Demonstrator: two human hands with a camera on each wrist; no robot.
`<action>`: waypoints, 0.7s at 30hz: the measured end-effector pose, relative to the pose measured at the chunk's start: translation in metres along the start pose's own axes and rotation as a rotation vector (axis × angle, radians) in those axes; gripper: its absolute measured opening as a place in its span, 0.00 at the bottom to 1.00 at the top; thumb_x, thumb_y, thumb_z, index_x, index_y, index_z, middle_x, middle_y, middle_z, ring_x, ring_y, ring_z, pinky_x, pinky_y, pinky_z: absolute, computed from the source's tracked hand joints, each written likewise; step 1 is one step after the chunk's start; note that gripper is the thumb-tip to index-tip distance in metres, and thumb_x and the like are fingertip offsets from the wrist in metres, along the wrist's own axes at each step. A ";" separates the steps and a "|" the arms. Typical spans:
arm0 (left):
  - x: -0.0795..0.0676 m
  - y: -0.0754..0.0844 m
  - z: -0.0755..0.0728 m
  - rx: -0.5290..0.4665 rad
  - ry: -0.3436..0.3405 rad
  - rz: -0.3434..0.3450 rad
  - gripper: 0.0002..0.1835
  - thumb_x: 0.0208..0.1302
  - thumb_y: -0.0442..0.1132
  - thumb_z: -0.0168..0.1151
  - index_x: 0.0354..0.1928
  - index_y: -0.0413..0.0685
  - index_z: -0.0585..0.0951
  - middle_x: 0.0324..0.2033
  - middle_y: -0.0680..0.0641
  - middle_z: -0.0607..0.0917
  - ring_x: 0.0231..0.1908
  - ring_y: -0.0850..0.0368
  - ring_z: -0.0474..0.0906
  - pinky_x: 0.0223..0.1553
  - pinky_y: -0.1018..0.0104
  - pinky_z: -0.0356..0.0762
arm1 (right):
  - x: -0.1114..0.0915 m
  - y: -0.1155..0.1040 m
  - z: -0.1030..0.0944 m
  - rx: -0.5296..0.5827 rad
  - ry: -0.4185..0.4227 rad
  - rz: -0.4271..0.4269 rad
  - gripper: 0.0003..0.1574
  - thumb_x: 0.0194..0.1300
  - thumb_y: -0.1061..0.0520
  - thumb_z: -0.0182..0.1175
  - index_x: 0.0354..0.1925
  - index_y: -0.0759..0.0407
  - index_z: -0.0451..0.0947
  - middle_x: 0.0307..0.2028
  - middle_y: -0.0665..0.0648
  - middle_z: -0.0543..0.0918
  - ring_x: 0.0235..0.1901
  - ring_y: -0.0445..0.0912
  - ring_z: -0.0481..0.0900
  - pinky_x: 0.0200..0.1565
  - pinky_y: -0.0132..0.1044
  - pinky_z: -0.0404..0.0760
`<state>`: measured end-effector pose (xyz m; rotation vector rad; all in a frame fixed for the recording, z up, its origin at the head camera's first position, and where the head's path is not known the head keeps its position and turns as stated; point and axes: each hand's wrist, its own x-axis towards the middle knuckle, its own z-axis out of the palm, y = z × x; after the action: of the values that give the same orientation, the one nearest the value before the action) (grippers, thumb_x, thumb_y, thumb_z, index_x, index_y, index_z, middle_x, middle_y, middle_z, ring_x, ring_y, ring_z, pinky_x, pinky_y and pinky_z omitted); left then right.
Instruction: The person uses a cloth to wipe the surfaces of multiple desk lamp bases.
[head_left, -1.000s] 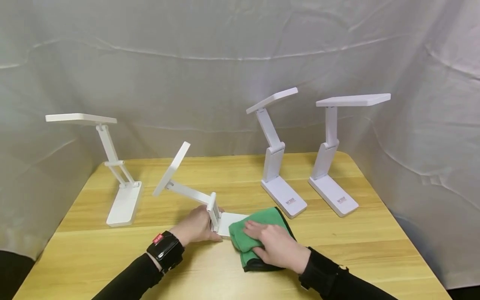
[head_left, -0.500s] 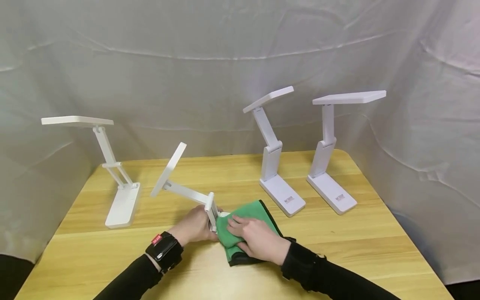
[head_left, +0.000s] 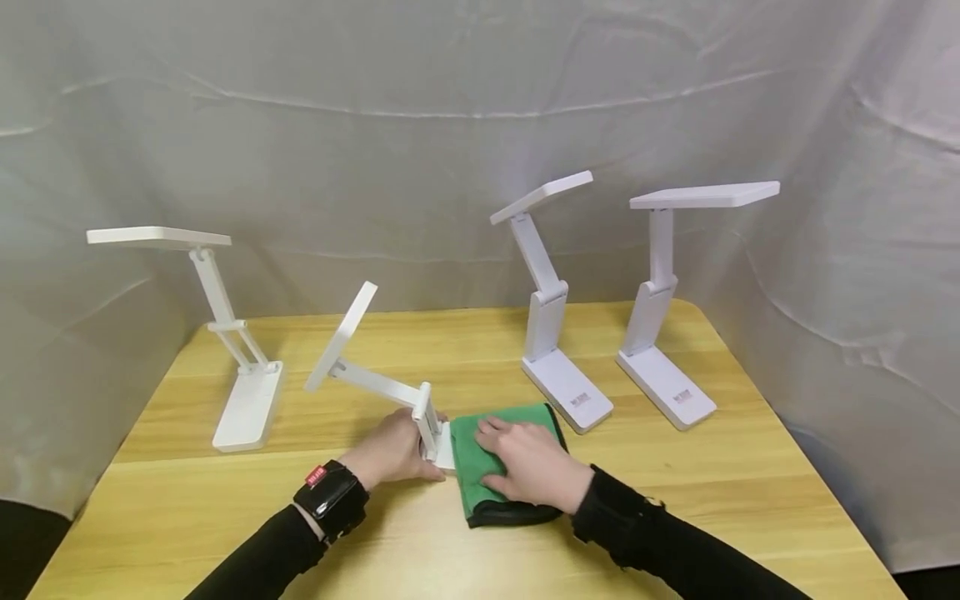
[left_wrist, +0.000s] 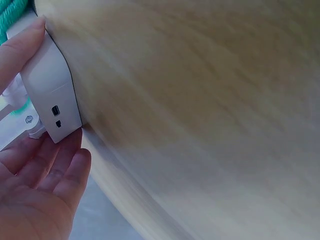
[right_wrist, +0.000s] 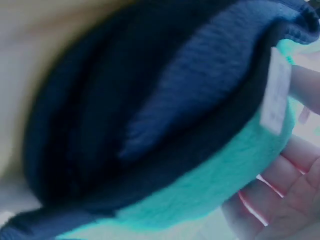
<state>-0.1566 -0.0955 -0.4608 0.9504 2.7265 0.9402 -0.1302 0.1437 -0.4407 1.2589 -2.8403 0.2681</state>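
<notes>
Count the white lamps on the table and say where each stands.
4, left to right: the leftmost lamp; the held lamp, in the left hand; the third lamp, right of centre; the rightmost lamp, beside it.

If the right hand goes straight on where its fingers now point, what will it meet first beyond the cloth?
Probably the held lamp's lower arm; the left hand is close by, and the depth is unclear.

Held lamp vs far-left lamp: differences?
The held lamp has a steeply tilted head; the far-left lamp has a nearly level one. The left hand grips the held lamp's base, partly covered by the green cloth; the far-left lamp stands untouched, base uncovered. Both are white, with jointed arms.
</notes>
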 end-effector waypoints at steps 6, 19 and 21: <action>-0.001 -0.002 0.002 0.040 0.033 0.067 0.34 0.37 0.47 0.78 0.48 0.39 0.78 0.43 0.44 0.83 0.42 0.52 0.80 0.46 0.59 0.79 | 0.010 -0.011 0.005 -0.073 -0.007 -0.130 0.31 0.58 0.49 0.65 0.58 0.57 0.75 0.58 0.58 0.76 0.59 0.52 0.72 0.55 0.46 0.76; 0.000 -0.002 0.000 -0.010 -0.009 -0.010 0.41 0.32 0.43 0.80 0.52 0.35 0.75 0.46 0.40 0.81 0.44 0.49 0.79 0.49 0.58 0.78 | -0.020 0.014 -0.002 0.099 -0.003 0.030 0.34 0.57 0.45 0.66 0.58 0.58 0.75 0.58 0.60 0.76 0.57 0.52 0.73 0.48 0.47 0.80; 0.001 -0.002 0.000 -0.006 -0.003 -0.004 0.40 0.32 0.44 0.80 0.51 0.35 0.75 0.46 0.40 0.81 0.43 0.50 0.79 0.48 0.58 0.78 | -0.009 0.009 -0.002 0.069 -0.009 0.033 0.36 0.56 0.42 0.66 0.58 0.59 0.75 0.58 0.61 0.76 0.57 0.53 0.74 0.50 0.48 0.79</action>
<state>-0.1585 -0.0967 -0.4620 0.9447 2.7198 0.9454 -0.1307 0.1565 -0.4405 1.2290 -2.8853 0.3651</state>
